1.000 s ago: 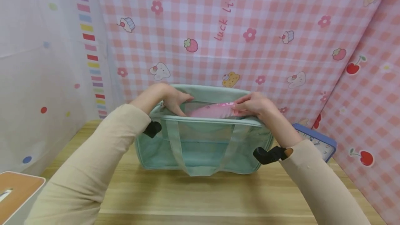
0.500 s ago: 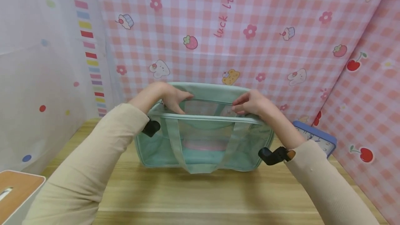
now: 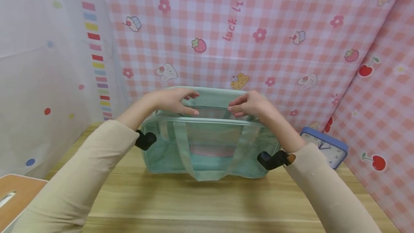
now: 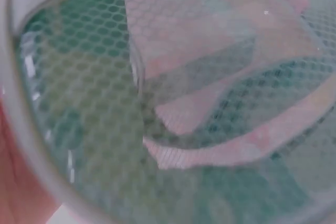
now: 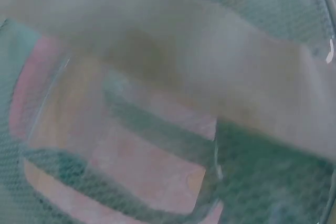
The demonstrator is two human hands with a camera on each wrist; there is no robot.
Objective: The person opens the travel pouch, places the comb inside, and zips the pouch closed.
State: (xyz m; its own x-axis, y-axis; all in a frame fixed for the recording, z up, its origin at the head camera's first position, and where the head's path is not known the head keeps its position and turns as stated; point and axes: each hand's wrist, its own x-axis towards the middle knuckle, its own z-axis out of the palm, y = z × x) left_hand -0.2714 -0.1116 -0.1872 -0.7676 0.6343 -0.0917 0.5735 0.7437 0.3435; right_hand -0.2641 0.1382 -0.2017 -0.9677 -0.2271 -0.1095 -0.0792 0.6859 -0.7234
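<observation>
A mint-green bag with see-through panels stands upright on the wooden table, its top unzipped. Through the front panel shows a pink comb lying low inside. My left hand is over the left part of the opening, thumb and fingers spread, holding nothing. Over the right part hovers my right hand, fingers loosely bent with nothing between them. The left wrist view looks through the bag's mesh and clear side. A blurred strap crosses the right wrist view, and pink shows behind the panel.
A blue-framed clock leans to the right of the bag, near the checked cloth wall. At the lower left is a white box with a wooden lid. Pink checked cloth hangs close behind the bag.
My right hand let go of the pink comb, which dropped into the bag. Since then my left hand has lifted slightly and turned, and my right hand has shifted a little left.
</observation>
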